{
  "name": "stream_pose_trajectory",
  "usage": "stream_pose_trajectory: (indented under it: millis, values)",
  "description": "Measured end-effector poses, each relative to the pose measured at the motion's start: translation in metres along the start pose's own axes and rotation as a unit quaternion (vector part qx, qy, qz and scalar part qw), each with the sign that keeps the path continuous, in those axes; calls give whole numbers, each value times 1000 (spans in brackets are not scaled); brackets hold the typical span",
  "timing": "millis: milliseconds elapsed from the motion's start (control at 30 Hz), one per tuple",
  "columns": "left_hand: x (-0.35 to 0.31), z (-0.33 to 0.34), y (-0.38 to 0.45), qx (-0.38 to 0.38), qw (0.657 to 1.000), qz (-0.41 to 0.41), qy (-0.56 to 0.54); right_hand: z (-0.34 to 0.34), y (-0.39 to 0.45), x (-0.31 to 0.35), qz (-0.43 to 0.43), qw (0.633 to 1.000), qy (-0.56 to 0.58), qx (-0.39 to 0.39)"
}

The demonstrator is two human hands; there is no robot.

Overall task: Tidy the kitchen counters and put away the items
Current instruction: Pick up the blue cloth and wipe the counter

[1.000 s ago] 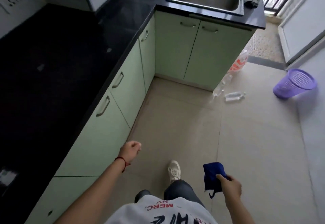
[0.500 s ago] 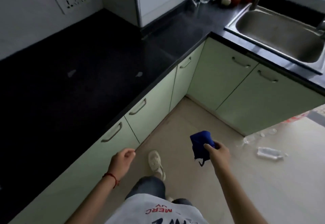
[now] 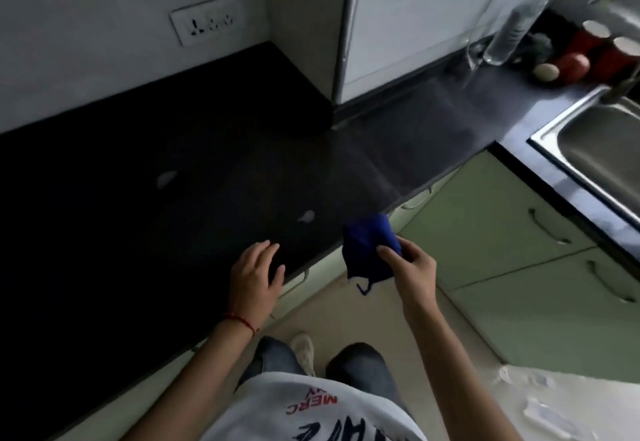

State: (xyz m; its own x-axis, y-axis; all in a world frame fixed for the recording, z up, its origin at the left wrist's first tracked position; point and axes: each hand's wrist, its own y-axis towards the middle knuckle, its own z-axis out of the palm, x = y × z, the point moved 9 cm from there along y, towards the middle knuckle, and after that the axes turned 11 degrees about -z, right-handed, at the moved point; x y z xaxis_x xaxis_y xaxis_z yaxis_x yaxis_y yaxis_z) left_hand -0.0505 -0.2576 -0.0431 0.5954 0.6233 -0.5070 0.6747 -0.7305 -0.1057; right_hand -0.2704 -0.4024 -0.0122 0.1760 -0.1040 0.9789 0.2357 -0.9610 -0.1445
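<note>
A black counter [image 3: 138,198] runs along the left, with two small pale smears [image 3: 307,216] on its surface. My right hand [image 3: 410,262] pinches a crumpled blue cloth [image 3: 367,250] just off the counter's front edge, a loop of it dangling below. Resting flat near that same edge, fingers spread, is my left hand [image 3: 256,272], which holds nothing and wears a red thread at the wrist.
Green cabinet doors [image 3: 491,232] sit under the counter. A steel sink [image 3: 595,153] is at the right. Behind it stand red cups [image 3: 588,38], round fruit [image 3: 545,71] and a clear bottle [image 3: 509,35]. A wall socket [image 3: 207,24] is above; plastic bottles [image 3: 540,416] lie on the floor.
I have stepped closer to the counter. My left hand rose from beside the cabinets onto the counter edge. My right hand carried the blue cloth up and forward to the counter edge.
</note>
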Motion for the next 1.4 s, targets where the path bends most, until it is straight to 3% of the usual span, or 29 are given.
stream_pose_trajectory:
  millis: [167,200,267,333,400,467,600,733,767,867,900,933,1033,1067,1100,1200,1233,1300,1400]
  values:
    - [43,18,7,14,989,-107,100,65,52,-5,47,987,43,144]
    - [47,21,6,16,987,-111,111,75,59,-10,49,985,15,164]
    - [50,23,5,12,985,-124,120,84,76,-9,-47,965,-193,174]
    - [51,23,6,11,983,-139,118,94,81,9,-238,888,-353,172]
    - [51,23,6,6,982,-149,120,111,71,9,-358,810,-402,231]
    - [51,23,6,2,980,-154,123,125,62,-7,-411,744,-441,290]
    - [53,24,7,14,977,-169,126,152,50,-16,-460,697,-428,345]
    - [52,23,7,11,976,-175,133,178,41,-11,-573,589,-379,426]
    - [51,22,8,8,975,-175,137,181,52,-9,-577,585,-386,418]
    - [49,20,9,-13,974,-172,148,188,88,-3,-490,678,-425,347]
    - [48,20,8,-17,973,-174,149,190,83,-4,-484,692,-414,340]
    - [48,21,8,-20,972,-176,152,193,70,-5,-507,682,-390,355]
    - [49,19,6,-26,969,-197,146,191,30,-15,-609,566,-308,463]
    - [50,17,4,-32,968,-206,142,193,35,-15,-622,547,-302,472]
    - [52,14,1,-43,965,-217,140,199,45,-12,-621,553,-310,461]
    - [66,-1,-15,-84,950,-268,134,231,77,-4,-529,653,-380,387]
    - [74,-6,-22,-98,943,-289,132,240,70,-3,-520,665,-381,377]
    - [92,-19,-36,-113,927,-337,119,253,31,-7,-576,621,-335,413]
    - [124,-36,-56,-128,902,-406,76,255,-15,-21,-647,506,-250,513]
